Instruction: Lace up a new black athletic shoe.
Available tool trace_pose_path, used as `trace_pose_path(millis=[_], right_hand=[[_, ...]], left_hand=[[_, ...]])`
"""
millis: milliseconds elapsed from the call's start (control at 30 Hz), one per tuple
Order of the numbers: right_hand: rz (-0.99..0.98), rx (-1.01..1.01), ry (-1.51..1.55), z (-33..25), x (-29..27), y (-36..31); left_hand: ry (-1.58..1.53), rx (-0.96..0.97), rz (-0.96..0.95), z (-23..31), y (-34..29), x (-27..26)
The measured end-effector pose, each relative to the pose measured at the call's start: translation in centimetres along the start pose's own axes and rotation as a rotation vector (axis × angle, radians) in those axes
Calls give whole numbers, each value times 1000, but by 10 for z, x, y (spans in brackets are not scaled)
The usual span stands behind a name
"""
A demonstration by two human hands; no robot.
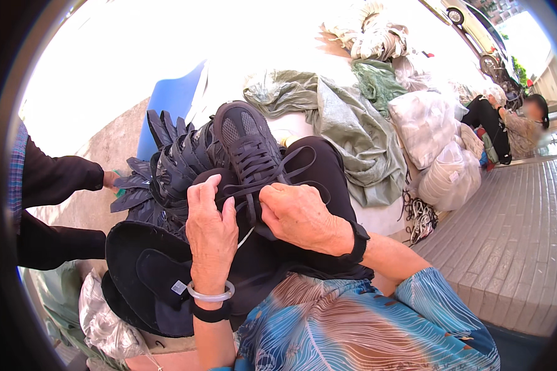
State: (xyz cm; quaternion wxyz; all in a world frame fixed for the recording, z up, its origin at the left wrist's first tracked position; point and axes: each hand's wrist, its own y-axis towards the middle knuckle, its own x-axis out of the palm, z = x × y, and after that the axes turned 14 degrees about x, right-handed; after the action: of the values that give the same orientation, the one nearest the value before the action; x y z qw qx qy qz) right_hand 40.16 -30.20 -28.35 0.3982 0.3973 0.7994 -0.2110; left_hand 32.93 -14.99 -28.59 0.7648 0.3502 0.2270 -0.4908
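Observation:
A dark grey mesh sneaker rests toe away from me on my lap, by my knees. Black shoelaces cross its front, and loose loops stand out to the right. My right hand pinches a shoelace near the shoe's opening, fingers closed. My left hand is raised just left of the laces, thumb and fingers apart; it does not visibly grip anything. Against the shoe's left side lies a heap of black strappy shoe parts. Below it is a black padded piece with a small white label, beside my left wrist.
Dark-clad limbs of another person reach in from the left. Beyond my knees lies grey-green sheeting, with stuffed plastic bags and a bundle of laces to its right. Farther right, someone sits near a tiled ledge.

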Motion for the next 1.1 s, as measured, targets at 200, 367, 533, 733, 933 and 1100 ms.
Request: trace_pose_path(millis=[200,367,533,733,933,1100], right_hand=[[-8,-25,39,11,-5,5],[36,-51,-4,16,-22,10],[-19,-102,-4,27,-33,16],[-13,-164,57,34,-37,17],[-90,-219,182,30,-32,23],[-127,-203,139,36,-40,20]], left_hand=[[47,-3,-140,1,9,-1],[-142,-91,-99,-15,18,-10],[-345,-292,-45,-16,18,-4],[-315,-242,199,-26,3,-15],[-463,-59,-149,34,-1,2],[-539,-122,-183,24,-5,21]])
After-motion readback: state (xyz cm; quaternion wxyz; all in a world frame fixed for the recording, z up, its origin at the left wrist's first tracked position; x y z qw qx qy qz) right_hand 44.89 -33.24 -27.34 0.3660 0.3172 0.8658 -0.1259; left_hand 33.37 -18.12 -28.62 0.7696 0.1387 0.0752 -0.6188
